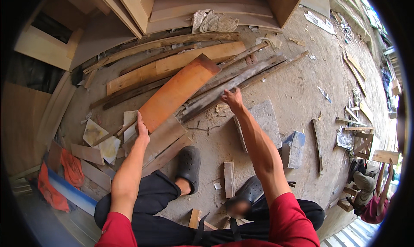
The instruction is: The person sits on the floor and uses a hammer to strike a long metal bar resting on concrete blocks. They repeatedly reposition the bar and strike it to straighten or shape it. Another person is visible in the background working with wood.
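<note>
My left hand [142,129] grips the lower edge of a flat orange-brown board [179,92], thumb on its face. The board slants up and away to the right, its far end darker. My right hand [233,99] is closed at the edge of a long weathered grey plank [243,79], slightly blurred; part of its fingers is hidden. This plank lies over or against other long wood strips on the ground. Beyond the orange-brown board rests a wider light-brown plank [172,66]. Under its near end are shorter board pieces [161,139].
A concrete block [261,122] and a blue-grey stone [294,150] sit right of my arm. Wooden cabinet frames [211,7] stand at the far side. Scrap wood and orange cloth [71,167] lie left. Another person [371,186] holds a small board [386,156] at far right.
</note>
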`<move>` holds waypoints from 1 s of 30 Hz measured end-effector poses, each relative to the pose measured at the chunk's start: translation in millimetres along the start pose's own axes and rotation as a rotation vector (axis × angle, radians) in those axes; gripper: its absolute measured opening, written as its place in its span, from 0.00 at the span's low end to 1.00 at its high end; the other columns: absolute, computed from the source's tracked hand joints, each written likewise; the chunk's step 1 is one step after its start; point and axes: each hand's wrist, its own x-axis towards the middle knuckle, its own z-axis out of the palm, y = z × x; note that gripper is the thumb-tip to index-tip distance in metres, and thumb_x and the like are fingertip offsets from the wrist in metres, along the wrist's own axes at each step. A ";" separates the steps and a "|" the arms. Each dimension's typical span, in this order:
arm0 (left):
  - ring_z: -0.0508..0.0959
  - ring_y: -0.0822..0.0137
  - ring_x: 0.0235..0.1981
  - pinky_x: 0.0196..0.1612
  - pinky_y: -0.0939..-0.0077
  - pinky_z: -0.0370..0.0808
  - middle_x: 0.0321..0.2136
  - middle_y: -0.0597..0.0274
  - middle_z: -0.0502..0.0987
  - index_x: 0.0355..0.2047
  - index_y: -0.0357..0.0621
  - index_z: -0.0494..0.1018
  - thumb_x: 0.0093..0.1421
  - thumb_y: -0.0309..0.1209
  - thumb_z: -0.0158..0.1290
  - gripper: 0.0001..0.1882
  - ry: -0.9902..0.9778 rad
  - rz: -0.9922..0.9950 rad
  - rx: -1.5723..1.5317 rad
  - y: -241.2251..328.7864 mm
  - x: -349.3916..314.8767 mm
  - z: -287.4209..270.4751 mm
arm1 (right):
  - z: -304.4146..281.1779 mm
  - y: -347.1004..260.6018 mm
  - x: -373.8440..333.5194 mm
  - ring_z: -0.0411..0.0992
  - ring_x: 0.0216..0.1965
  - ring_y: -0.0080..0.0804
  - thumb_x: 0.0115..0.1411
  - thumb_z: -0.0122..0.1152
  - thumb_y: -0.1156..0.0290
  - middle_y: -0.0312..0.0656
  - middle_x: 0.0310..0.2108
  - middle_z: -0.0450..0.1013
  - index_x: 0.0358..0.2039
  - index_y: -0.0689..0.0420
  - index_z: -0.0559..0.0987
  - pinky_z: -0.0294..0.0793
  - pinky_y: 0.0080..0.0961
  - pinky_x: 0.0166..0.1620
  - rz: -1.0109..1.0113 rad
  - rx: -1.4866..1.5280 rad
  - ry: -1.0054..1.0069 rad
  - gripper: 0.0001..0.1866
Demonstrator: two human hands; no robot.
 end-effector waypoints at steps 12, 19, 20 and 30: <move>0.71 0.50 0.55 0.57 0.58 0.69 0.50 0.48 0.74 0.48 0.45 0.75 0.56 0.47 0.60 0.25 -0.240 0.712 1.041 -32.7 -7.0 94.9 | -76.3 20.5 -75.5 0.37 0.73 0.55 0.60 0.53 0.36 0.58 0.71 0.43 0.67 0.57 0.57 0.33 0.58 0.69 -0.308 -1.441 0.295 0.46; 0.72 0.52 0.58 0.58 0.62 0.69 0.56 0.49 0.73 0.53 0.42 0.72 0.57 0.54 0.58 0.33 -0.308 0.379 1.066 2.2 -35.9 204.7 | -110.0 26.5 -53.1 0.41 0.73 0.49 0.62 0.49 0.38 0.51 0.70 0.51 0.64 0.56 0.64 0.33 0.56 0.71 -0.634 -1.535 0.111 0.40; 0.74 0.53 0.56 0.57 0.62 0.71 0.54 0.50 0.75 0.53 0.42 0.72 0.57 0.53 0.58 0.32 -0.312 0.470 1.053 9.5 -25.2 214.0 | -110.5 25.9 -49.0 0.42 0.73 0.48 0.63 0.49 0.39 0.51 0.69 0.53 0.63 0.56 0.66 0.34 0.55 0.71 -0.670 -1.537 0.067 0.38; 0.79 0.63 0.33 0.40 0.74 0.81 0.31 0.63 0.76 0.40 0.42 0.74 0.64 0.44 0.55 0.17 -0.257 0.317 -0.030 114.0 191.5 369.9 | -100.6 24.5 -51.9 0.57 0.67 0.42 0.59 0.58 0.47 0.44 0.57 0.69 0.49 0.58 0.78 0.42 0.57 0.70 -0.804 -1.445 0.057 0.28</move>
